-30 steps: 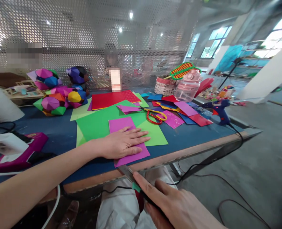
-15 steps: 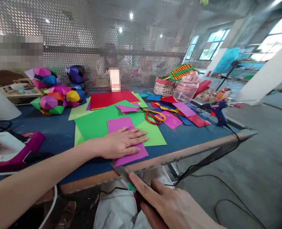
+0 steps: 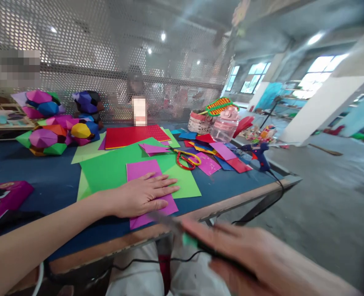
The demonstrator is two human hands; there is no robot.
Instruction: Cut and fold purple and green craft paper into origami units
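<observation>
Our left hand (image 3: 143, 195) lies palm down on the purple paper (image 3: 141, 166), fingers stretched out and slightly spread toward its right side, gripping nothing. Our right hand (image 3: 240, 244), at the near right of the purple paper, is closed around the handle of a knife (image 3: 188, 239), index finger laid forward toward the blade; both are blurred. In our view the blade's tip overlaps the purple paper's near edge, though we cannot tell whether it touches. We take the step in hand to be steadying the purple paper while the blade is brought to its near end; the next move would call for a firm left palm, a thumb clear of the blade and a controlled knife angle. The purple paper sits directly beneath our left hand, showing beyond the fingers and again on the near side of the thumb, its far part over a green sheet (image 3: 108, 168) and its near part on the blue desk (image 3: 219, 189). Beyond the purple paper and to its right lie scissors (image 3: 185, 168); well apart, farther right, is a hot glue gun (image 3: 263, 157).
</observation>
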